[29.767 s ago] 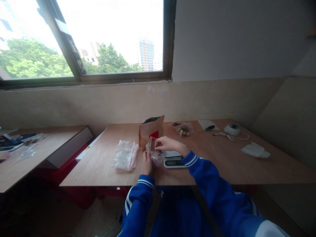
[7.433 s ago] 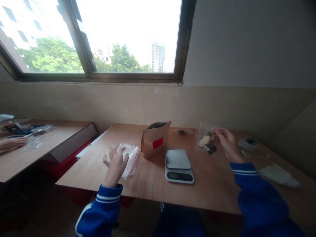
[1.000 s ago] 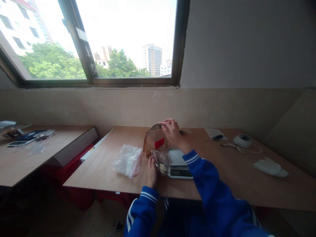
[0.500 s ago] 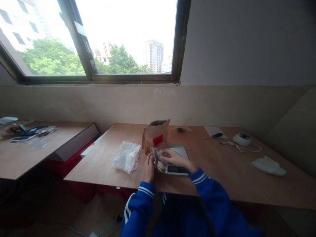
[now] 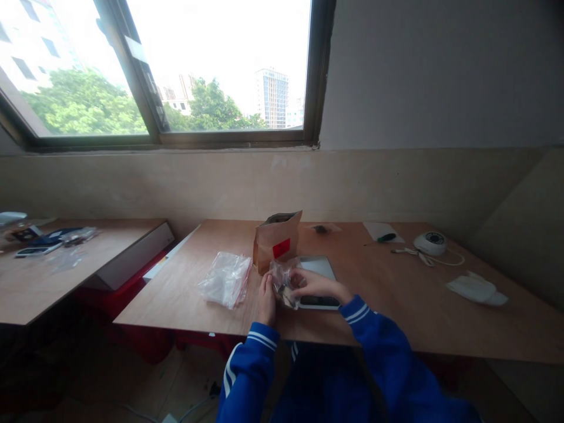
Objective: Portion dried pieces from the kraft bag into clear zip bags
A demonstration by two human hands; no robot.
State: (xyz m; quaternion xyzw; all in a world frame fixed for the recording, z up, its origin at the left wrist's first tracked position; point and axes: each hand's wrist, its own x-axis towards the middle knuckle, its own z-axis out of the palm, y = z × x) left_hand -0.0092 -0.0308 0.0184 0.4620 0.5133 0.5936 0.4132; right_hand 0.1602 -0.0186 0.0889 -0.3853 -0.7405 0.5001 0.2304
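Note:
A small clear zip bag [image 5: 282,281] with a few pale and dark pieces inside is held upright near the table's front edge. My left hand [image 5: 266,299] grips its left side. My right hand [image 5: 314,284] pinches its right side, fingers closed on the plastic. Just behind the bag a white digital scale [image 5: 318,271] lies flat, partly hidden by my right hand. A brown paper pouch [image 5: 277,241] with a red label stands open behind the scale's left corner. A pile of empty clear zip bags [image 5: 224,278] lies to the left of my left hand.
On the wooden table [image 5: 396,294], far right, lie a round white device [image 5: 430,242] with a cord, a white cloth [image 5: 476,290] and a paper with a green-handled tool [image 5: 386,237]. A second table [image 5: 53,270] with scattered items stands left. The wall runs behind.
One second ago my right hand was at the mouth of the brown pouch. It has come down to the small bag, and both hands now hold it.

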